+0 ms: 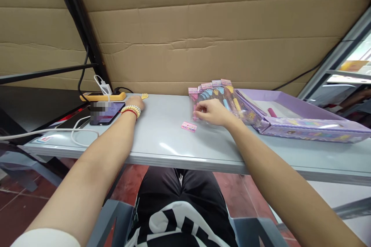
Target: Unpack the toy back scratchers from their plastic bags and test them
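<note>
My right hand (211,112) rests on the grey table (162,135), fingers curled on the near end of a row of clear packets (216,92) holding small coloured hand-shaped toys with pink header cards. A loose pink card (189,126) lies just in front of that hand. My left hand (135,102) reaches far across the table, its fingers closed on a small yellow hand-shaped toy (144,95). A beaded bracelet and a red string sit on that wrist.
An open purple box (301,127) with a pink item inside lies at the right. A phone (106,112) with a white cable, and a yellow power strip (101,96), sit at the left. Cardboard walls stand behind the table.
</note>
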Motion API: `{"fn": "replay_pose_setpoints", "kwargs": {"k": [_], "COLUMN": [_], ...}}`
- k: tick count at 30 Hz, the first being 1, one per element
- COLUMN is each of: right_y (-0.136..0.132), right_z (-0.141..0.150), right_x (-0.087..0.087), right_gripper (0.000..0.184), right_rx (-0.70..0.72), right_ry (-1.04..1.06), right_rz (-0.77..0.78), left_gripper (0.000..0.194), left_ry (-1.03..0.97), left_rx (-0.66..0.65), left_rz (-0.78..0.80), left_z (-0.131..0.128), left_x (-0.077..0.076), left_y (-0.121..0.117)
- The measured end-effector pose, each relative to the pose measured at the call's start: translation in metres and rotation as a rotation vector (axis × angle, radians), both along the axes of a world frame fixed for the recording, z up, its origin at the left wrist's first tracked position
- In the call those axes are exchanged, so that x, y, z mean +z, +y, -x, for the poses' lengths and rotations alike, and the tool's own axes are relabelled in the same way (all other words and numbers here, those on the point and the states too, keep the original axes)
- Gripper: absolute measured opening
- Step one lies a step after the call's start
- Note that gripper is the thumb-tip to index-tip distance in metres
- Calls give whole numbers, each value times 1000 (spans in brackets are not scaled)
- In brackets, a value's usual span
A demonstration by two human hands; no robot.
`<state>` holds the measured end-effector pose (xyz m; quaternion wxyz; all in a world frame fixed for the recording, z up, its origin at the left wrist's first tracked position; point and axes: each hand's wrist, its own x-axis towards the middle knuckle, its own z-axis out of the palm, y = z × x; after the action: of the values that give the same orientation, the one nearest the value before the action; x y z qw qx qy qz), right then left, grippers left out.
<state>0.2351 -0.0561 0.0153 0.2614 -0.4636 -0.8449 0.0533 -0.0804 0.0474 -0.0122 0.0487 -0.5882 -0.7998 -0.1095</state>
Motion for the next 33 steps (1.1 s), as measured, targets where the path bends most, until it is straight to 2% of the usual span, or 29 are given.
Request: {"fn": "replay_pose_setpoints", "kwargs": {"k": [5,8,14,21,27,33], "right_y": [1,1,1,2,2,2], "right_z": [0,0,0,1,1,1], "right_x": [-1,-1,-1,-3,-4,-4], "right_gripper": [17,17,15,13,12,14], "right_rx": [14,19,22,43,42,48], "right_ry": [-11,-5,-12,-3,-4,-25], "right_rz": [-1,2,8,60,81,86], "left_gripper": [41,38,42,36,45,53], "left_ry": [88,97,-29,37,44,70], "left_rx": [-69,-163,-376,-554,-567,-504], "left_rz": [67,72,83,192,231,278], "left_z": [-12,-18,-45,-77,-78,-82], "left_x": [4,6,11,16,17,19], "left_y": [-8,-12,-28,-49,-48,-52]}}
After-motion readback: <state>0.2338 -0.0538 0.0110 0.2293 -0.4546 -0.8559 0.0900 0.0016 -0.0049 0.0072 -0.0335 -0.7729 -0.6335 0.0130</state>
